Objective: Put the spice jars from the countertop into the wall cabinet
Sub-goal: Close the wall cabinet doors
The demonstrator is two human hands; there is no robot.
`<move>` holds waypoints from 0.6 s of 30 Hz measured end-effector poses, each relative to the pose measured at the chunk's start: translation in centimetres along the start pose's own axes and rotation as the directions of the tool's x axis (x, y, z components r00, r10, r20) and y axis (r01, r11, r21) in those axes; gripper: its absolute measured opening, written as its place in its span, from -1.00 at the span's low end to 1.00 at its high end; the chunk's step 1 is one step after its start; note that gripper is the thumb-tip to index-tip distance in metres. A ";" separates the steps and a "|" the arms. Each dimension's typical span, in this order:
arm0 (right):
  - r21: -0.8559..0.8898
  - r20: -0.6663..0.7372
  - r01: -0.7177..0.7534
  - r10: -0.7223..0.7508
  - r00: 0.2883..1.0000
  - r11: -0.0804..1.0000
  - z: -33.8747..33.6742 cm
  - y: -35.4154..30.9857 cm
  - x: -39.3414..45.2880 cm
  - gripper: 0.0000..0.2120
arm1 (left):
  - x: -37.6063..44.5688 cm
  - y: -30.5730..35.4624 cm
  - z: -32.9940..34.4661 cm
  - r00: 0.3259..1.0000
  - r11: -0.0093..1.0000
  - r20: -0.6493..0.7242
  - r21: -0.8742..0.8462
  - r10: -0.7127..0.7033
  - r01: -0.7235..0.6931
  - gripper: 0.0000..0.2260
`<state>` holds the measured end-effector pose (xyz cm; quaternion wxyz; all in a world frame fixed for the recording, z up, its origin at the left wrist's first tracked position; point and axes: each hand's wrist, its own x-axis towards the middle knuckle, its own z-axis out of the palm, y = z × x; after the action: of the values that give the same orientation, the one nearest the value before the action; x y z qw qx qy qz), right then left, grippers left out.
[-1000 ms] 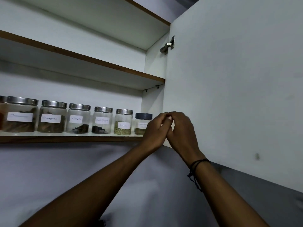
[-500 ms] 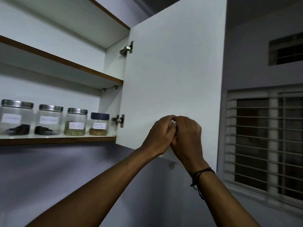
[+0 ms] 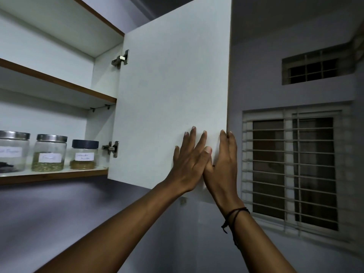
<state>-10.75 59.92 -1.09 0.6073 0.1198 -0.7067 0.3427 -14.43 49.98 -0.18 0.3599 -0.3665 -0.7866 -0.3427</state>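
Against the open cabinet door (image 3: 173, 91): left hand (image 3: 189, 164) flat, fingers straight, holding nothing; right hand (image 3: 222, 164) straight-fingered at the free edge, tips apparently hooked over it. Push even, low, away from hinge (image 3: 111, 148) (judgement: closing step). Spice jars (image 3: 49, 152) already on lower shelf (image 3: 55, 174), clear of the swing.

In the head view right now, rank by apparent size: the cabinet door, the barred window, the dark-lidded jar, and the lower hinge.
1. cabinet door
2. barred window, though it stands farther back, so its true size is unsure
3. dark-lidded jar
4. lower hinge
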 end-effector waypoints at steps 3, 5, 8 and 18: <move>0.075 -0.044 -0.017 0.021 0.999 0.997 -0.4 -0.8 -0.1 -0.42 | -0.2 0.3 -0.3 0.999 1.000 -0.020 0.014 0.028 -0.028 -0.37; 0.122 -0.071 -0.024 0.033 0.997 0.992 -0.7 -1.7 -0.3 -0.42 | -0.4 0.9 -1.0 0.998 0.999 -0.037 0.018 0.052 -0.051 -0.35; 0.182 -0.080 -0.036 0.052 0.995 0.983 -1.3 -3.7 -1.1 -0.44 | -1.0 2.3 -2.7 0.991 0.993 -0.063 0.019 0.116 -0.115 -0.33; 0.477 -0.019 0.062 -0.060 0.998 0.877 -1.7 -14.0 -4.3 -0.57 | -6.7 6.2 -12.1 0.943 0.943 -0.225 -0.167 0.247 -0.287 -0.28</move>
<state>-0.22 49.58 -0.36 0.5709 0.2872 -0.5954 0.4870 -2.29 41.10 2.16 0.4424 -0.4675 -0.6513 -0.4019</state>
